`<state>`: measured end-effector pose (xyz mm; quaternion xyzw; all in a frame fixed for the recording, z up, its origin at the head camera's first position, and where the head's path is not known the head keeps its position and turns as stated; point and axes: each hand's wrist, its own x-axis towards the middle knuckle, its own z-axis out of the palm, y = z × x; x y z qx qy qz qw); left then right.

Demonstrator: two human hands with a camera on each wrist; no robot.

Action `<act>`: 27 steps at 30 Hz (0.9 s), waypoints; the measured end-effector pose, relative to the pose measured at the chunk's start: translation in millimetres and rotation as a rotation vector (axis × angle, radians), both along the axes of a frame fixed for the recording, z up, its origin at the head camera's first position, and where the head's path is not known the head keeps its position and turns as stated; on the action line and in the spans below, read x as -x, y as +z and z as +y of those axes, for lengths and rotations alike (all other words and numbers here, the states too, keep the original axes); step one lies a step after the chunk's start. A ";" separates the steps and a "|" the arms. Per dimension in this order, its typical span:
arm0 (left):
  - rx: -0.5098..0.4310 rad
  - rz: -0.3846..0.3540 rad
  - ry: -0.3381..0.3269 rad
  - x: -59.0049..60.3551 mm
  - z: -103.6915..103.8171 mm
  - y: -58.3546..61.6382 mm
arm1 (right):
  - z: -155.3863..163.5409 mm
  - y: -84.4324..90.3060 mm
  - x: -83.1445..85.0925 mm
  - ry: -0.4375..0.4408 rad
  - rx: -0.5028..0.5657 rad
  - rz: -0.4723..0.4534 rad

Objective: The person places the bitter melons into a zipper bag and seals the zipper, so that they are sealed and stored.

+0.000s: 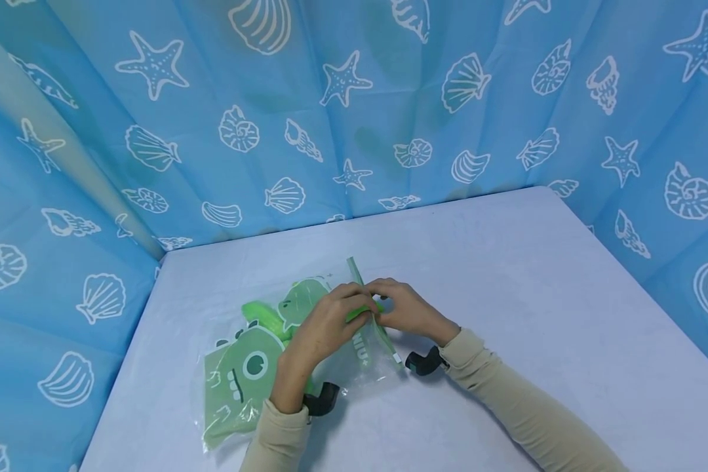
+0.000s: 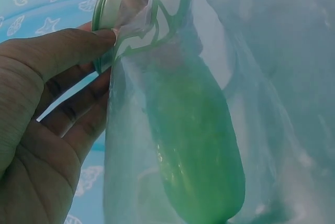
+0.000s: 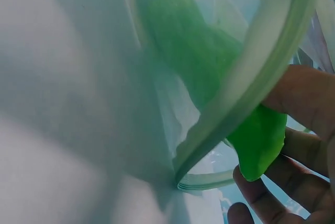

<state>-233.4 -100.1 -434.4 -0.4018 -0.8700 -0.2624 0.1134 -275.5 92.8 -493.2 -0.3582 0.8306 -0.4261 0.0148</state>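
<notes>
A clear zip bag with a green cartoon monster print lies on the table, its green-edged mouth spread into a loop. My left hand pinches the rim of that mouth between thumb and fingers. At the opening, my right hand holds the tip of a long, bright green, vegetable-shaped thing. In the right wrist view its tip sticks out past the zip strip while the rest stays behind the plastic. Through the film in the left wrist view shows a rounded green body.
Another bright green piece shows through the bag's left part. A white cloth covers the table, and a blue curtain with shell and starfish prints stands along the back and sides. Black camera mounts sit at both wrists.
</notes>
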 end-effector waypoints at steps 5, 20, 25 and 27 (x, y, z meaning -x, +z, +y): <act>0.002 0.000 0.004 0.4 0.0 -0.9 | -3.4 -1.9 -3.4 -0.031 -0.017 -0.020; -0.037 -0.032 0.004 2.3 -0.6 -3.4 | -9.1 -9.2 -4.4 0.022 -0.067 -0.069; -0.062 -0.028 -0.011 3.5 -3.9 -2.9 | 1.0 2.6 -0.8 0.020 -0.060 -0.054; -0.060 -0.022 -0.012 4.0 -4.6 -2.7 | 4.2 6.4 1.5 0.007 -0.033 -0.030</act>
